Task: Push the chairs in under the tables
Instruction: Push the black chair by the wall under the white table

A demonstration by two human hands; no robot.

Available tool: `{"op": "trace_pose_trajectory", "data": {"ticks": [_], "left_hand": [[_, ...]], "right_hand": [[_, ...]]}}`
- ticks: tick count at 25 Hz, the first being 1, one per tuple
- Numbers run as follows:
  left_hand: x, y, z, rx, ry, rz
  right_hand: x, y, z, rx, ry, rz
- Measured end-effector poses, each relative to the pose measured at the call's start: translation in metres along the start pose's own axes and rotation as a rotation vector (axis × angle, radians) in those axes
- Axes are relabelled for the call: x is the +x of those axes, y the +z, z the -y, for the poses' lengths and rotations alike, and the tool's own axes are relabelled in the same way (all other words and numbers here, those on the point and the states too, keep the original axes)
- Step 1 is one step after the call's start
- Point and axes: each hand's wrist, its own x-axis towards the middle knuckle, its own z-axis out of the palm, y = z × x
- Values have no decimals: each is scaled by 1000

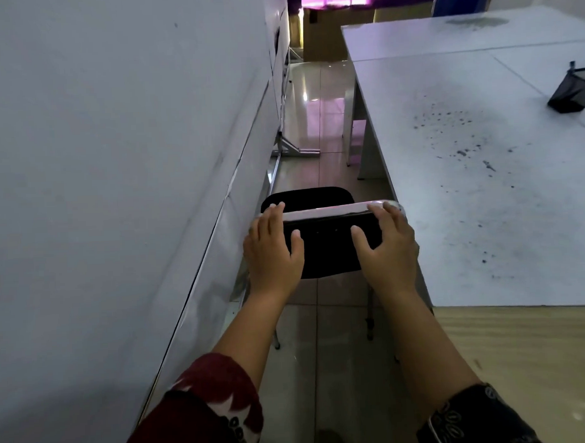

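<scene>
Scene: a person stands in a narrow aisle between a white panel [116, 161] on the left and a white table [482, 181] on the right, both bare forearms stretched forward and down.
Chair: a black chair [322, 246] with a chrome top bar stands on the tiled floor [314, 121] in the aisle, beside the table's long edge and not under it; its seat points away from the camera.
Left hand: the left hand [272, 252] grips the left end of the backrest, fingers [274, 212] curled over the chrome bar, thumb pressed on the near face.
Right hand: the right hand [385, 248] holds the right end the same way, fingers draped over the bar, thumb spread on the black pad.
Sleeves: a red patterned sleeve [208, 406] on the left arm, a dark patterned one on the right.
Table top: a black mesh pen cup [571, 89] stands far right, well apart from the chair.
</scene>
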Motion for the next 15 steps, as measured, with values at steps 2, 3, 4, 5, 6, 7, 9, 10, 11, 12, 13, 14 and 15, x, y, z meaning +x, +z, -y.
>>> {"op": "trace_pose_trajectory", "data": {"ticks": [2,3,4,5,6,7,9,10,11,12,13,14,15], "left_hand": [[13,12,5,-17,-6,-30],[17,18,9,-31,-11,-41],[21,23,13,-40,-14,-47],[27,30,18,-42,-20,-42],[34,36,23,-33,-30,-33],[43,41,27,-24,-39,-25],[60,48,35,0,-39,-69],[66,49,35,26,-22,-117],[72,49,33,58,13,-150],[76,48,32,84,48,-167],[79,50,34,100,87,-194],[82,53,38,96,118,-213],[85,55,42,76,141,-217]], "right_hand": [[18,8,-7,9,7,-72],[25,10,-11,14,17,-102],[33,13,-16,19,33,-120],[42,16,-21,26,58,-119],[53,19,-26,32,83,-98],[64,24,-29,27,97,-64],[83,34,-33,-16,74,-2],[90,38,-35,-50,48,12],[96,42,-38,-93,22,-1],[100,45,-40,-134,3,-35],[102,48,-41,-156,-7,-78],[103,51,-42,-153,-9,-119],[104,55,-42,-132,-16,-152]]}}
